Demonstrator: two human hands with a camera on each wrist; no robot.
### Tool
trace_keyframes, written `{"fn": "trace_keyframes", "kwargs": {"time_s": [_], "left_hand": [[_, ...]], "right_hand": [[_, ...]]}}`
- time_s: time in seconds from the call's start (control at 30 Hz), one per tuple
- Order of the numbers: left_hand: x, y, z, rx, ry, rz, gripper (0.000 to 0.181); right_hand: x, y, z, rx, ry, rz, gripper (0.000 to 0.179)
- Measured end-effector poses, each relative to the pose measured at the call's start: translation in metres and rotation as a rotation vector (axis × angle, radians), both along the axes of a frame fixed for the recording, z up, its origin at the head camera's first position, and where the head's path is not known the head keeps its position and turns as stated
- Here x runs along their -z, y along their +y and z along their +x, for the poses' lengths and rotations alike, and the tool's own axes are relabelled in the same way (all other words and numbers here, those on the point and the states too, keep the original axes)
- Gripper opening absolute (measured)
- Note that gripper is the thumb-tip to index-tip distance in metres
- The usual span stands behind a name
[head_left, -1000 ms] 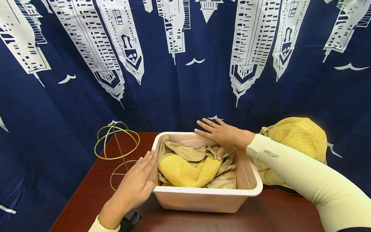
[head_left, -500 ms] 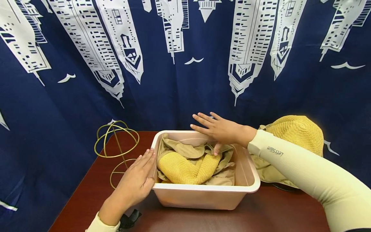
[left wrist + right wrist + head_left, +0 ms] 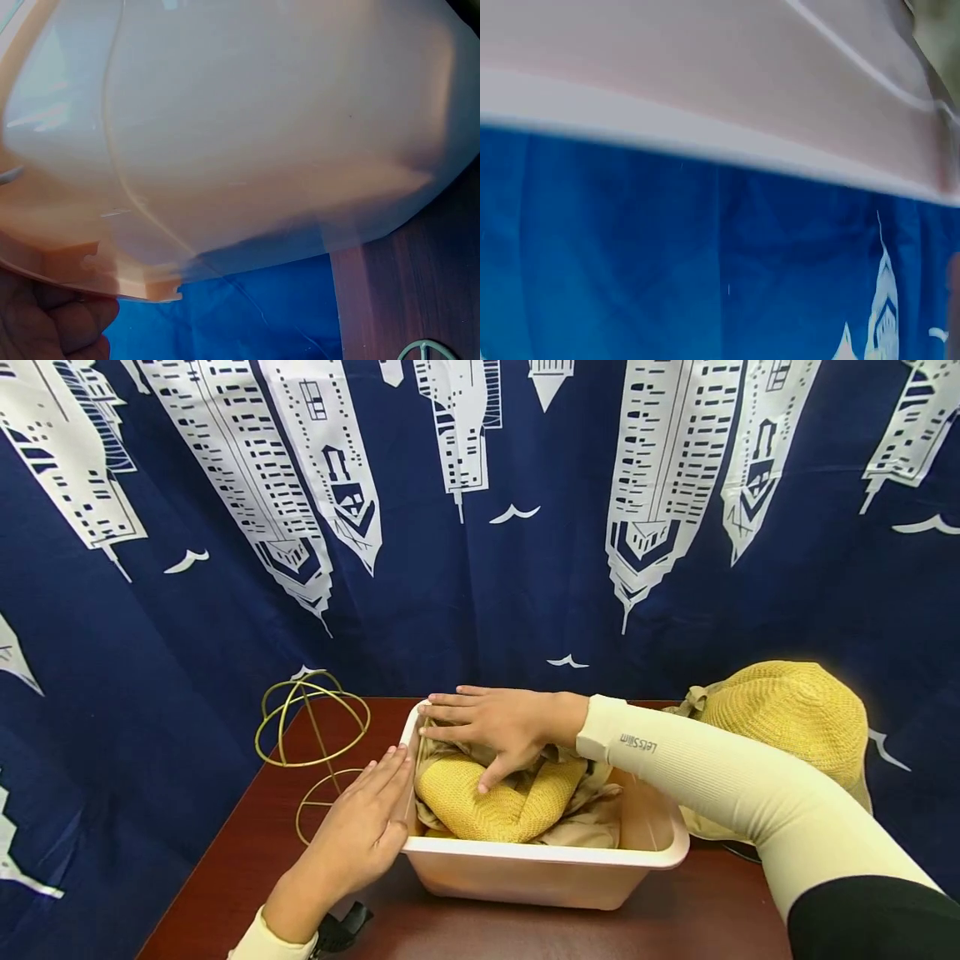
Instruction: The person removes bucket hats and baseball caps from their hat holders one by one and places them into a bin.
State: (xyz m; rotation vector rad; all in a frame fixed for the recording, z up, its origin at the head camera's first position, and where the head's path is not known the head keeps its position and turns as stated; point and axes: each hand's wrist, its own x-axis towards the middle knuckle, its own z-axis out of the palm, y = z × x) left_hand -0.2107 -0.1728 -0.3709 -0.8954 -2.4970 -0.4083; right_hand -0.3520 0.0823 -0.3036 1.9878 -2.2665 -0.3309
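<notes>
A pale pink plastic bin (image 3: 546, 853) stands on the table with a folded yellow woven hat (image 3: 465, 800) in it. Tan cloth (image 3: 588, 822) lies crumpled around the hat. My left hand (image 3: 356, 827) rests along the bin's left rim, fingers straight; the left wrist view shows its fingertips (image 3: 75, 322) at the rim and the bin's outer wall (image 3: 262, 112). With fingers spread, my right hand (image 3: 498, 727) lies over the bin's back left part, thumb over the yellow weave. Whether its palm presses the cloth is hidden. The right wrist view shows mostly the bin's wall (image 3: 667, 60).
A gold wire stand (image 3: 311, 722) is left of the bin. At the right, a yellow woven hat (image 3: 795, 722) with tan cloth sits partly behind my right sleeve (image 3: 712, 760). A dark blue curtain (image 3: 465, 610) with white buildings hangs behind the brown table (image 3: 225, 877).
My right hand has moved left and down, from the bin's back right side to over its back left part. My left hand has stayed at the left rim. The view has shifted slightly.
</notes>
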Motion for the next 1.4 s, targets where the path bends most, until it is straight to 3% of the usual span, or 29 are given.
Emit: {"fn": "trace_keyframes", "kwargs": {"time_s": [0.17, 0.27, 0.7, 0.97, 1.1, 1.2, 1.3, 1.4], "left_hand": [[0.003, 0.001, 0.001, 0.006, 0.002, -0.004, 0.062], [0.004, 0.001, 0.003, 0.002, -0.005, -0.001, 0.062], [0.001, -0.001, -0.002, 0.005, 0.026, 0.006, 0.062], [0.002, 0.0, 0.001, -0.014, -0.001, 0.025, 0.063], [0.0, 0.0, 0.001, -0.019, 0.023, 0.014, 0.062], [0.0, -0.001, 0.002, -0.017, 0.017, 0.003, 0.061], [0.001, -0.001, 0.004, -0.016, 0.01, 0.0, 0.062], [0.002, 0.002, 0.003, -0.007, 0.016, 0.004, 0.063]], "right_hand": [[0.03, -0.01, -0.008, -0.14, -0.058, -0.064, 0.106], [0.047, -0.013, -0.01, -0.169, -0.06, -0.082, 0.104], [0.075, -0.008, -0.005, -0.027, 0.082, -0.024, 0.096], [0.1, -0.008, -0.005, -0.001, -0.004, 0.056, 0.094], [0.098, -0.01, -0.004, 0.024, 0.035, 0.088, 0.093], [0.087, -0.011, -0.001, 0.032, 0.073, 0.119, 0.093], [0.065, -0.01, 0.002, 0.021, 0.079, 0.127, 0.09], [0.036, -0.001, 0.005, 0.051, 0.051, 0.069, 0.082]]}}
